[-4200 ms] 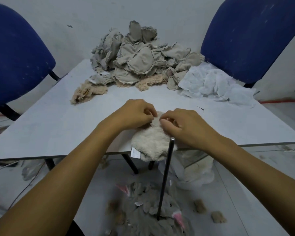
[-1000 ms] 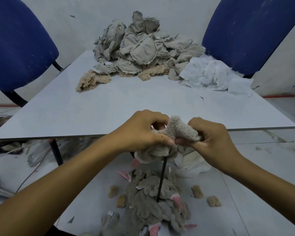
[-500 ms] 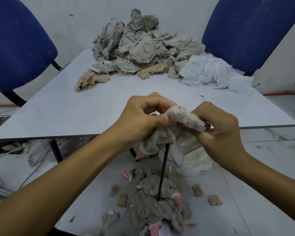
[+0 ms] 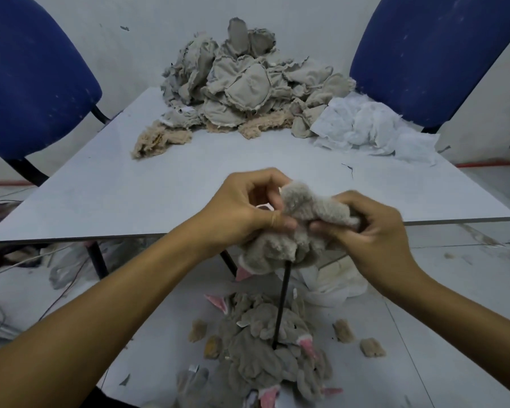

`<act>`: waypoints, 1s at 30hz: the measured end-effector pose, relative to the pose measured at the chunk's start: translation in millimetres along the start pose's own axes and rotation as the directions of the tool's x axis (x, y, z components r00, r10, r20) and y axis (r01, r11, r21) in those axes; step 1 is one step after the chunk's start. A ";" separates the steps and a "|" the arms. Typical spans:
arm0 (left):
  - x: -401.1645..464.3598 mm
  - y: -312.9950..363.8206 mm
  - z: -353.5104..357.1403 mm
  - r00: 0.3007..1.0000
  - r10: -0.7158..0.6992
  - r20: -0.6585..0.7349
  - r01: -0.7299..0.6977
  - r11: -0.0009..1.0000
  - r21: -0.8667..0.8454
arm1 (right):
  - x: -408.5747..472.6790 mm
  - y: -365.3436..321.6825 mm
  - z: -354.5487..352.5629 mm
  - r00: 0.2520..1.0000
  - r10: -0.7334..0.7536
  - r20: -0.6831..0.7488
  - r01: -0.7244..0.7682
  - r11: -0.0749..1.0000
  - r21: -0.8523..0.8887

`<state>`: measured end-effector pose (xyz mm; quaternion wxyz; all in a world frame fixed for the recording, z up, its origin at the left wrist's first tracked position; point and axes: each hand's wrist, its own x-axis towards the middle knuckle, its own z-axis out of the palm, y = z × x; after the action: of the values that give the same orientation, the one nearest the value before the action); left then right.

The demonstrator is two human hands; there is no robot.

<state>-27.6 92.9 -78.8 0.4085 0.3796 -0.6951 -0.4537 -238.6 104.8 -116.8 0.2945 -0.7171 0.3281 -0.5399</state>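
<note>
together, both hands (image 4: 301,222) grip grey plush skin (image 4: 295,231) atop rod (image 4: 281,304).

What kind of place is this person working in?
Likely a small plush-toy workshop: inside-out fabric skins heaped on the table, a fuzzy grey skin held over a black rod, more grey skins piled on the floor.

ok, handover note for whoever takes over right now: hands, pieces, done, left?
Left hand: grips the grey plush piece at its left side.
Right hand: pinches its right end.
The piece sits over the top of the dark rod, in front of the table edge.
Done, by the look: heap of furry pieces with pink ears on the floor round the rod's foot.
Left: finish this piece, then probably the heap of beige fabric shells at the table's far side.
</note>
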 end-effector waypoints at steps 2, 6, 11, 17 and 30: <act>2.9 -0.1 -6.3 0.999 0.024 0.025 -0.024 1.000 -0.009 | 10.1 -10.3 -1.8 0.995 -0.091 -0.045 0.087 0.993 -0.077; 0.3 -9.0 0.0 0.967 -0.133 0.218 0.051 0.937 0.346 | 10.2 -9.1 6.0 0.986 -0.037 0.164 0.075 0.969 -0.234; -0.7 -7.0 -2.4 0.988 -0.053 0.143 0.020 0.974 0.227 | 3.8 5.4 -1.3 0.982 0.102 0.160 -0.084 0.990 -0.115; 3.4 -6.9 -7.8 0.955 -0.153 0.256 0.001 0.860 0.511 | 0.7 -3.7 -1.0 0.993 -0.058 0.103 0.071 0.989 -0.132; 5.4 -16.8 -11.6 0.958 -0.104 0.268 -0.068 0.824 0.563 | 4.9 -8.7 7.5 0.979 0.131 0.154 -0.110 0.984 -0.139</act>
<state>-16.4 79.3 -90.5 0.1677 0.4205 -0.8462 -0.2810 -229.1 106.7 -109.1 0.3053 -0.7552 0.3801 -0.4382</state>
